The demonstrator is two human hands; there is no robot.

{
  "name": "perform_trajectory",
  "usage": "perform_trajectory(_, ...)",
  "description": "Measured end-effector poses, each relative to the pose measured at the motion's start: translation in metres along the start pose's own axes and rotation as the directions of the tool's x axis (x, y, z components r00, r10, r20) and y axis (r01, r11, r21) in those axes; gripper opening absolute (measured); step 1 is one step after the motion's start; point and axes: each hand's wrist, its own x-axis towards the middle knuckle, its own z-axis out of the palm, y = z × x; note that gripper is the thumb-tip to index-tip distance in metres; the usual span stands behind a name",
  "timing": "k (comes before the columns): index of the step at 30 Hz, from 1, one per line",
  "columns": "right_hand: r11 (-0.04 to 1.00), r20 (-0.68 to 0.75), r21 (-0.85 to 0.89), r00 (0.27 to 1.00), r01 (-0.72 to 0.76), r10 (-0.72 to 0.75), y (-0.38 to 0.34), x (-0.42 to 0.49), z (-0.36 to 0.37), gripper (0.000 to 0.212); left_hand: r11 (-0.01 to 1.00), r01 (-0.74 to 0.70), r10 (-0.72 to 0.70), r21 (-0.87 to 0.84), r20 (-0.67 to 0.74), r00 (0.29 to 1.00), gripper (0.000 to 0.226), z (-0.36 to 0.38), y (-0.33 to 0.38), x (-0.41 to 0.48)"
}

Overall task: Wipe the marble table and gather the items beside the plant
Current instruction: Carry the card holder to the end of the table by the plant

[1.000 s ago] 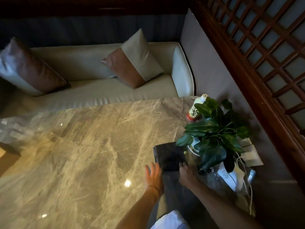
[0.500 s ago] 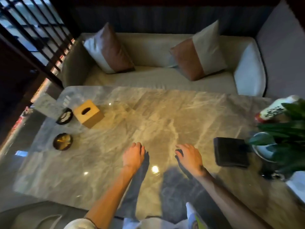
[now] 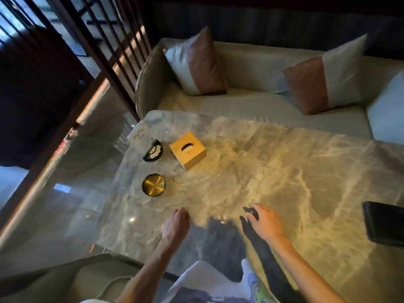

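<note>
— Nearest the body, what are the hands doing?

— Both hover low over the marble table point(image 3: 273, 171), palms down. The left hand point(image 3: 176, 224) has its fingers held loosely together, nothing in them. The right hand point(image 3: 263, 219) is spread, fingers fanned and slightly curled, and it grips nothing either. No cloth shows in either hand.

— And the things to be gathered?

— Three lie ahead and to the left of both hands. Closest is the round brass dish point(image 3: 153, 185), up and left of the left hand, near it but apart. Beyond it sits the small dark dish point(image 3: 153, 152) with pale pieces inside, partly behind a clear stand. Just right of that dish is the yellow tissue box point(image 3: 188, 152), standing square-on its corner toward us, its slot facing up.

— Which hand is better placed?

— The left, I'd judge: all three lie on its side, the brass dish nearest. The right would have to cross over.

— Where is the plant?

— Out of view. Only the dark flat folder point(image 3: 384, 225) shows at the right edge, well apart from the right hand, so the items likely need carrying rightward across the table.

— Farthest back?

— The pale sofa point(image 3: 251, 106) with two cushions.
</note>
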Motion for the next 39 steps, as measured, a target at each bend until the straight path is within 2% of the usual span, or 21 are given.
perform_trajectory(4, 0.999, 0.064, -0.040, 0.998, 0.012, -0.009, -0.041, 0.025, 0.000, 0.042, 0.995, 0.065, -0.067, -0.074, -0.022, 0.998, 0.029, -0.024, -0.026, 0.028)
perform_trajectory(8, 0.990, 0.103, -0.106, 0.991, 0.093, -0.082, -0.092, 0.070, -0.012, 0.044, 0.948, 0.124, -0.166, -0.291, -0.123, 0.978, 0.022, -0.054, -0.051, 0.060)
perform_trajectory(11, 0.971, 0.094, -0.112, 0.975, 0.211, -0.201, -0.161, 0.122, -0.028, 0.044, 0.887, 0.095, -0.222, -0.452, -0.236, 0.946, 0.023, -0.091, -0.074, 0.100)
perform_trajectory(15, 0.907, 0.037, -0.138, 0.917, 0.399, -0.398, -0.269, 0.189, -0.043, 0.044, 0.826, 0.098, -0.290, -0.555, -0.270, 0.918, 0.036, -0.140, -0.094, 0.157)
perform_trajectory(19, 0.814, 0.082, -0.147, 0.827, 0.562, -0.556, -0.369, 0.241, -0.036, 0.050, 0.822, 0.064, -0.248, -0.566, -0.256, 0.934, 0.044, -0.168, -0.107, 0.206)
perform_trajectory(22, 0.744, 0.139, -0.167, 0.762, 0.647, -0.632, -0.401, 0.255, -0.028, 0.054, 0.822, 0.020, -0.199, -0.569, -0.253, 0.947, 0.036, -0.171, -0.103, 0.217)
perform_trajectory(25, 0.694, 0.211, -0.206, 0.723, 0.690, -0.657, -0.417, 0.261, -0.012, 0.049, 0.796, -0.026, -0.173, -0.605, -0.267, 0.948, 0.024, -0.166, -0.109, 0.228)
perform_trajectory(28, 0.695, 0.233, -0.190, 0.719, 0.694, -0.654, -0.417, 0.263, 0.003, 0.040, 0.773, -0.056, -0.154, -0.632, -0.274, 0.949, 0.007, -0.164, -0.109, 0.230)
perform_trajectory(31, 0.723, 0.186, -0.152, 0.738, 0.674, -0.649, -0.418, 0.264, 0.013, 0.035, 0.781, -0.092, -0.165, -0.618, -0.345, 0.924, 0.016, -0.164, -0.108, 0.232)
perform_trajectory(34, 0.724, 0.204, -0.153, 0.738, 0.673, -0.643, -0.419, 0.261, 0.015, 0.042, 0.836, -0.105, -0.158, -0.539, -0.419, 0.894, 0.028, -0.170, -0.105, 0.236)
perform_trajectory(36, 0.728, 0.227, -0.171, 0.746, 0.663, -0.626, -0.415, 0.258, 0.011, 0.051, 0.879, -0.112, -0.122, -0.463, -0.446, 0.886, 0.029, -0.176, -0.101, 0.236)
perform_trajectory(39, 0.719, 0.149, -0.238, 0.756, 0.653, -0.638, -0.405, 0.248, -0.013, 0.042, 0.926, -0.210, 0.001, -0.313, -0.554, 0.833, 0.024, -0.194, -0.089, 0.222)
